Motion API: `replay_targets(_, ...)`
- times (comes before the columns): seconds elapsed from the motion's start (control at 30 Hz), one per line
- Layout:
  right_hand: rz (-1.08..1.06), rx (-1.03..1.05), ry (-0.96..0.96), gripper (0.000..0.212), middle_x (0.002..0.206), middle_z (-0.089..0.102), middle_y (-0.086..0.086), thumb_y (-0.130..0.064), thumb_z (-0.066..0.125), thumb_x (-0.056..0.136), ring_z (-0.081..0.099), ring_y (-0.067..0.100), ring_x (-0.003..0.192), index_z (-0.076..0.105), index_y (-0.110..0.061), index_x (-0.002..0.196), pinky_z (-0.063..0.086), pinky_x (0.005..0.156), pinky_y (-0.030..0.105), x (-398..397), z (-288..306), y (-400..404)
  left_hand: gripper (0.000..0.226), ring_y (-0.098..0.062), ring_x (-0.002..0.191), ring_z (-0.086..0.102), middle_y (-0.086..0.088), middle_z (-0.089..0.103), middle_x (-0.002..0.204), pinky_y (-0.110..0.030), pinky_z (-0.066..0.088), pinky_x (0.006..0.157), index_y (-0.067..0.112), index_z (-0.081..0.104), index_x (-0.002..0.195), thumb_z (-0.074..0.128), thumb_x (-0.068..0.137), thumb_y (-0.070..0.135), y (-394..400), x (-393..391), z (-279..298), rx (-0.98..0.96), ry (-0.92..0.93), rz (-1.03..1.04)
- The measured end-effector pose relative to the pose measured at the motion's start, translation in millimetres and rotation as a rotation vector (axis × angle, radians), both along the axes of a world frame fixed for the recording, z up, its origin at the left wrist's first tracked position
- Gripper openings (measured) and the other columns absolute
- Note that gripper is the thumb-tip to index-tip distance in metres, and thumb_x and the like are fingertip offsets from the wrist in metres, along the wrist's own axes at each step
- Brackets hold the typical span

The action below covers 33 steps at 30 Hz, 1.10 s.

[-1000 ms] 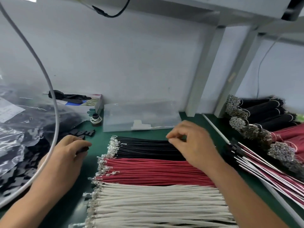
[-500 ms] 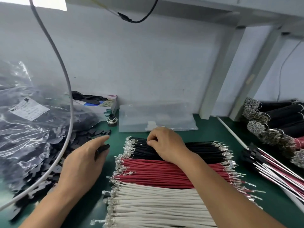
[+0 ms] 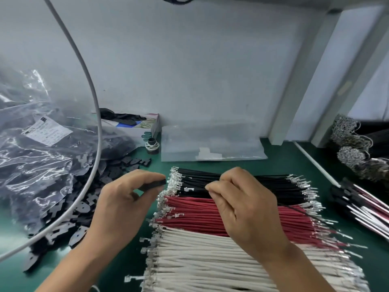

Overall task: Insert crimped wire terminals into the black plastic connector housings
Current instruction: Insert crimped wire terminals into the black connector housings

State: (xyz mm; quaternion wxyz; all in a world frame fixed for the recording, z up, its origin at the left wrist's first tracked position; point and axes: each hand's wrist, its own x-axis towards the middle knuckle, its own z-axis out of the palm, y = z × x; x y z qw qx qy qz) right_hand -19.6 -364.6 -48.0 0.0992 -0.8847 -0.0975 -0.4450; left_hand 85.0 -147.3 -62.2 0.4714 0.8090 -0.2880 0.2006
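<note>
**Pinching a black wire free, housing held ready**

Pinching with thumb and forefinger, the right hand (image 3: 244, 205) has its grip clamped on one black wire (image 3: 299, 209), whose far end trails off to the right over the red bundle. The left hand (image 3: 124, 199) has its grip closed on a black connector housing (image 3: 153, 185), held just beside the terminal ends of the black wires (image 3: 242, 184).

A moment ago the right hand was only pressing into the black bundle further right; now it has worked leftward toward the terminals and lifted a single strand clear. The left hand has brought the housing in closer too. To my eye, selection is done and insertion comes next: the terminal must be turned to face the housing.

On the green worktop (image 3: 280, 161) the red wires (image 3: 202, 213) and white wires (image 3: 210, 260) lie in rows nearer than the black.

At the left, a large clear bag (image 3: 37, 161) spills loose housings (image 3: 117, 171) onto the worktop. Far behind it, an open box (image 3: 147, 128) holds dark items I cannot identify. A flat clear pouch (image 3: 212, 142) against the wall holds something small and white.
</note>
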Motion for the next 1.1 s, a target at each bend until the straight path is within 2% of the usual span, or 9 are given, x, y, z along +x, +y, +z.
replay_targets(0.2, 0.022, 0.099, 0.083, 0.009, 0.089, 0.060, -0.006, -0.018, 0.066, 0.096, 0.057, 0.008, 0.078, 0.074, -0.015, 0.094, 0.043, 0.071, 0.013, 7, -6, 0, 0.023, 0.008, 0.082, 0.067, 0.021, 0.073, 0.097, 0.000, 0.045, 0.069, 0.020, 0.083, 0.099, 0.084, 0.079, 0.007, -8, -9, -1, 0.075, -0.054, -0.080)
replay_targets(0.3, 0.044, 0.151, 0.102, 0.011, 0.090, 0.060, -0.007, -0.021, 0.064, 0.097, 0.058, 0.007, 0.080, 0.073, -0.016, 0.094, 0.048, 0.070, 0.018, 9, -8, 1, 0.027, 0.004, 0.079, 0.068, 0.021, 0.074, 0.091, -0.001, 0.045, 0.068, 0.023, 0.083, 0.099, 0.085, 0.078, 0.007, -8, -11, -2, 0.051, 0.008, -0.112)
replay_targets(0.37, 0.065, 0.162, 0.123, 0.011, 0.090, 0.060, -0.007, -0.021, 0.063, 0.098, 0.058, 0.007, 0.079, 0.073, -0.016, 0.094, 0.049, 0.068, 0.022, 9, -7, 3, 0.031, 0.004, 0.072, 0.069, 0.022, 0.075, 0.086, -0.001, 0.046, 0.064, 0.030, 0.082, 0.097, 0.087, 0.075, 0.009, -8, -13, -2, 0.007, 0.071, -0.130)
replay_targets(0.47, 0.093, 0.162, 0.166, 0.013, 0.089, 0.061, -0.008, -0.022, 0.062, 0.098, 0.057, 0.006, 0.078, 0.075, -0.018, 0.094, 0.047, 0.065, 0.020, 8, -6, 6, 0.033, 0.004, 0.060, 0.066, 0.023, 0.074, 0.078, -0.003, 0.046, 0.058, 0.043, 0.080, 0.089, 0.089, 0.072, 0.016, -9, -14, -2, -0.069, 0.138, -0.146)
replay_targets(0.6, 0.109, 0.147, 0.200, 0.013, 0.088, 0.061, -0.009, -0.022, 0.063, 0.097, 0.056, 0.005, 0.077, 0.076, -0.020, 0.094, 0.045, 0.064, 0.018, 6, -3, 6, 0.023, -0.007, 0.067, 0.070, 0.010, 0.077, 0.084, -0.010, 0.051, 0.062, 0.036, 0.081, 0.092, 0.083, 0.072, 0.026, -8, -13, 0, -0.146, 0.201, -0.238)
replay_targets(0.7, 0.089, 0.093, 0.210, 0.010, 0.085, 0.059, -0.009, -0.022, 0.067, 0.095, 0.054, 0.004, 0.074, 0.077, -0.021, 0.094, 0.044, 0.062, 0.019, 3, 2, 1, 0.018, -0.007, 0.071, 0.071, 0.012, 0.078, 0.090, -0.012, 0.052, 0.063, 0.034, 0.083, 0.090, 0.081, 0.073, 0.026, -8, -15, 2, -0.079, 0.201, -0.276)
replay_targets(0.87, 0.105, 0.138, 0.285, 0.009, 0.085, 0.059, -0.014, -0.025, 0.068, 0.092, 0.055, 0.002, 0.073, 0.077, -0.025, 0.091, 0.044, 0.062, 0.019, -3, 7, -2, 0.021, -0.007, 0.067, 0.066, 0.012, 0.077, 0.089, -0.013, 0.049, 0.060, 0.028, 0.083, 0.091, 0.085, 0.076, 0.014, -8, -17, 4, -0.001, 0.212, -0.298)
replay_targets(1.1, 0.137, 0.303, 0.393, 0.010, 0.086, 0.061, -0.016, -0.018, 0.072, 0.090, 0.063, 0.009, 0.081, 0.078, -0.026, 0.091, 0.053, 0.069, 0.035, -7, 9, -8, 0.022, -0.007, 0.067, 0.066, 0.009, 0.078, 0.084, -0.013, 0.050, 0.063, 0.030, 0.084, 0.087, 0.085, 0.076, 0.012, -9, -20, 8, -0.010, 0.261, -0.334)
